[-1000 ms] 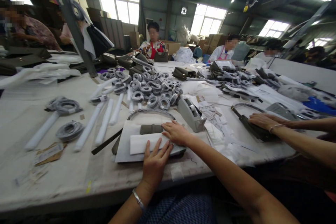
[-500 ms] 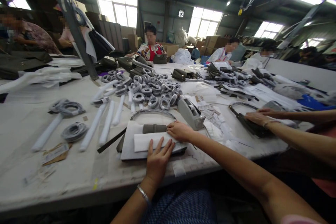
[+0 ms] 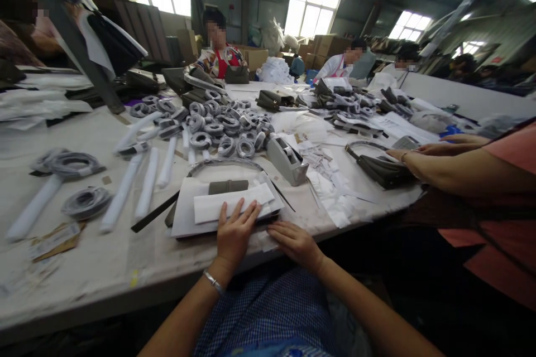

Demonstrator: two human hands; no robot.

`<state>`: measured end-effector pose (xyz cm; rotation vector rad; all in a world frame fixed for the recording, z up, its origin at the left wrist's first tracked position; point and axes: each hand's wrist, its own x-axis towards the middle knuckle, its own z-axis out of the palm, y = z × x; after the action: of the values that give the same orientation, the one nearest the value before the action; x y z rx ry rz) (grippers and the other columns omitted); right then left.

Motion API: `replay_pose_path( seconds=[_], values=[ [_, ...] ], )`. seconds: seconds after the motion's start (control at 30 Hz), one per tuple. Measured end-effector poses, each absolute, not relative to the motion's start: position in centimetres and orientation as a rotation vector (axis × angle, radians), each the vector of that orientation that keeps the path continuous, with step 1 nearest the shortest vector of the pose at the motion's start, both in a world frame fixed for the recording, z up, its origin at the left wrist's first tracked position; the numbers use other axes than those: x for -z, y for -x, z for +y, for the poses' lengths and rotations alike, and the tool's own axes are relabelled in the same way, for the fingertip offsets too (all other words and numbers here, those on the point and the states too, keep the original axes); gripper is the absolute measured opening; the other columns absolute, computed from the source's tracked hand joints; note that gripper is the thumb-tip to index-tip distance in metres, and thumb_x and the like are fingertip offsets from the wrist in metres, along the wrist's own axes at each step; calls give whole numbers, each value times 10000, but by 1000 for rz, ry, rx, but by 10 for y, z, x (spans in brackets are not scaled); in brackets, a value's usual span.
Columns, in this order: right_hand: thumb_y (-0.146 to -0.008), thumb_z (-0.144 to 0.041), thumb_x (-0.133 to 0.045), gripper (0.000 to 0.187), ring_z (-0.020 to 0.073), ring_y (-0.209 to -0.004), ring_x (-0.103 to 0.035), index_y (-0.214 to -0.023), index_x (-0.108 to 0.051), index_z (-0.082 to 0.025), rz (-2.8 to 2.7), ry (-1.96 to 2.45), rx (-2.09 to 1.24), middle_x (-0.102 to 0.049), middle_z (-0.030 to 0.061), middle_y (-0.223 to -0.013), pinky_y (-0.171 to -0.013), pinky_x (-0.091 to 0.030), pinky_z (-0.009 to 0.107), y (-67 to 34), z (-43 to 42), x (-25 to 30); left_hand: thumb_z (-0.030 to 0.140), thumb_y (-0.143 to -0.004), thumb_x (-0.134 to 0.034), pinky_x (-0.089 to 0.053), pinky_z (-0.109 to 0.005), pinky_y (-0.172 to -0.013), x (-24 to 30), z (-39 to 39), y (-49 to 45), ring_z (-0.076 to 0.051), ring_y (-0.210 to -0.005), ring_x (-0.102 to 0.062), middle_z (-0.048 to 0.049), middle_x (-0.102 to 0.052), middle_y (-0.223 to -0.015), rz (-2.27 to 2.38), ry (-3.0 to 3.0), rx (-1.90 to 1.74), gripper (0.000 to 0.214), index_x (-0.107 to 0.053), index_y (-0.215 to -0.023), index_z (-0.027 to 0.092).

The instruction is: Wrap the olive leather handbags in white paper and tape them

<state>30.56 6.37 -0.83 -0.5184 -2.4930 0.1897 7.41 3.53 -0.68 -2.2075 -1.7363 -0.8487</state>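
Note:
A dark olive handbag (image 3: 171,214) lies flat before me, mostly hidden under a white sheet (image 3: 183,209). Its wrapped handle (image 3: 228,162) arches away from me, and a dark strap (image 3: 156,212) sticks out to the left. An olive band (image 3: 228,186) shows past a folded white strip (image 3: 209,208) lying on the sheet. My left hand (image 3: 235,231) rests with spread fingers on that strip. Near the bag's lower right corner, my right hand (image 3: 296,244) lies with extended fingers at the table edge, beside a small pale patch (image 3: 267,242). Nothing shows gripped in either hand.
A grey tape dispenser (image 3: 288,162) stands right of the handle. Several wrapped coils (image 3: 226,125) are heaped behind, with white rolls (image 3: 147,184) at left. On the right, a co-worker's hands (image 3: 404,155) are at another dark bag (image 3: 381,170). A slanted post (image 3: 90,56) rises at left.
My right hand has left the strip's right end and come down toward me to the table edge. The left hand stays on the strip. The view has shifted right.

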Motion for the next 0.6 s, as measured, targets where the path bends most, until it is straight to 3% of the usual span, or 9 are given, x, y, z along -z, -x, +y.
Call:
replay_pose_path(
  seconds=[0.13,0.4,0.6],
  values=[
    [-966,-196,-552,338,200,-1167,-631,-1299,-612,-192,-2407,474,-295,-709,98,-1189,-1001,-538,355,-294,75,8,245,-978,-505,-113,-593,-1208,7,36,-74,-276,-1364,-462,-9,-573,-1391,-1728,2202,830,454,-484,-1422,337],
    [-967,-161,-485,261,194,-950,-710,-1039,-729,-220,-2344,494,-313,-765,63,-1001,-877,-572,349,-274,71,10,252,-978,-506,-135,-582,-1206,4,35,-75,-269,-1354,-476,-13,-580,-1384,-1723,2177,817,443,-495,-1413,337],
    [-969,-136,-467,278,189,-947,-727,-1024,-721,-236,-2244,582,-355,-777,34,-950,-842,-570,320,-277,39,7,254,-980,-503,-142,-587,-1202,5,36,-76,-268,-1359,-470,-12,-579,-1385,-1748,2173,796,448,-485,-1418,351]
  ],
)
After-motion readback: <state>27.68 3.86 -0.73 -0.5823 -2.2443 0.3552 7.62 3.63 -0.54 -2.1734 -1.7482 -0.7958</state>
